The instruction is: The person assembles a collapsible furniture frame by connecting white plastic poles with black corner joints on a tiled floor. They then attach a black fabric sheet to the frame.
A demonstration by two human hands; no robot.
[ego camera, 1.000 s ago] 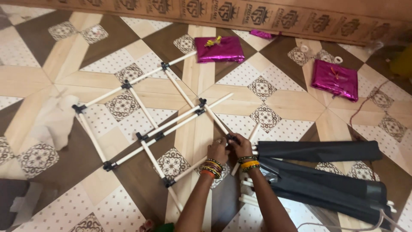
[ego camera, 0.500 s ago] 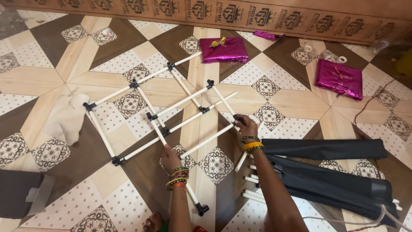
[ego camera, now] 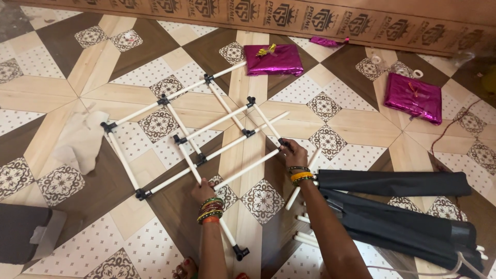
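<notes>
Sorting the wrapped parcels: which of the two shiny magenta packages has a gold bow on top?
The magenta package at top centre, just beyond the white rod frame. The other magenta package, far right, shows no gold bow.

Parts hidden or cut off at the edges

The dark cloth bundle (ego camera: 408,217) is cut at the right and near edges, and the white rods (ego camera: 305,240) beneath it are mostly covered. A dark object (ego camera: 20,232) is clipped at the left edge. The left hand (ego camera: 202,192) hides the rod joint it grips.
</notes>
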